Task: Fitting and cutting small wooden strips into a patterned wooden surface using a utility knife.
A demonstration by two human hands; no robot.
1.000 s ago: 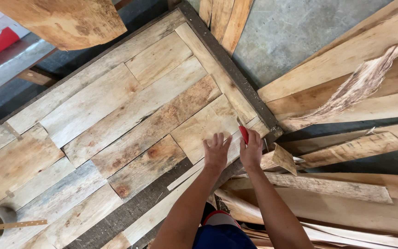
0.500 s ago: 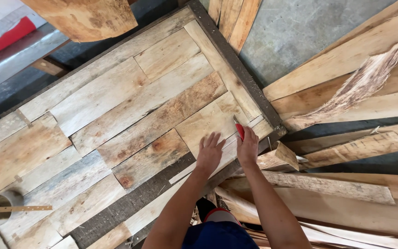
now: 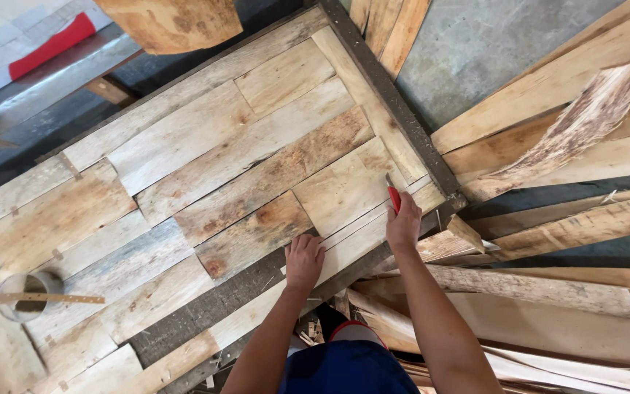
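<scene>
My right hand point(image 3: 405, 225) grips a red-handled tool point(image 3: 393, 195), its tip set against the near right part of a panel of patched wooden boards point(image 3: 205, 160). My left hand point(image 3: 304, 260) lies flat, fingers spread, on a pale narrow strip point(image 3: 362, 232) along the panel's near edge. A dark frame rail point(image 3: 395, 109) borders the panel on the right side.
Long rough planks point(image 3: 570, 146) are stacked to the right and below, over a grey concrete floor point(image 3: 490, 44). A small tin can point(image 3: 29, 295) with a stick across it sits at lower left. A red object point(image 3: 52, 45) lies at upper left.
The view has drifted, so the panel sits lower and further right in the picture. Both hands stay at the same spot on the panel's near right corner.
</scene>
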